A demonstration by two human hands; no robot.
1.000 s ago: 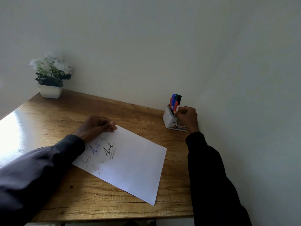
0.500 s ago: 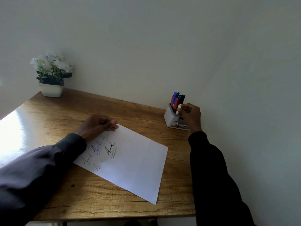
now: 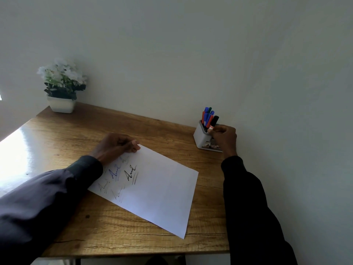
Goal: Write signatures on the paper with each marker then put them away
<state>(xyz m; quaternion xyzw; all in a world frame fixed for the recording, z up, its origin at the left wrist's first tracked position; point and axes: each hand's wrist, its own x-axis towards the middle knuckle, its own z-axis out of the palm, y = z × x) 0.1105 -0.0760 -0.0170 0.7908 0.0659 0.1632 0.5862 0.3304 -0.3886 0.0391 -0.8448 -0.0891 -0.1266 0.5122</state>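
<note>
One potted plant (image 3: 61,92) beyond paper (image 3: 162,188)

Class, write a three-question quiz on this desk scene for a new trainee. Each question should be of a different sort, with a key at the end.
1. True or false: the left hand is lifted clear of the paper.
2. The right hand pinches a marker at the holder. What colour is its cap? A blue, B black, C green.
3. Fill in: the flower pot stands at the table's far ____ corner.

Key: 1 false, it rests on the paper's far corner; 2 B; 3 left.
</note>
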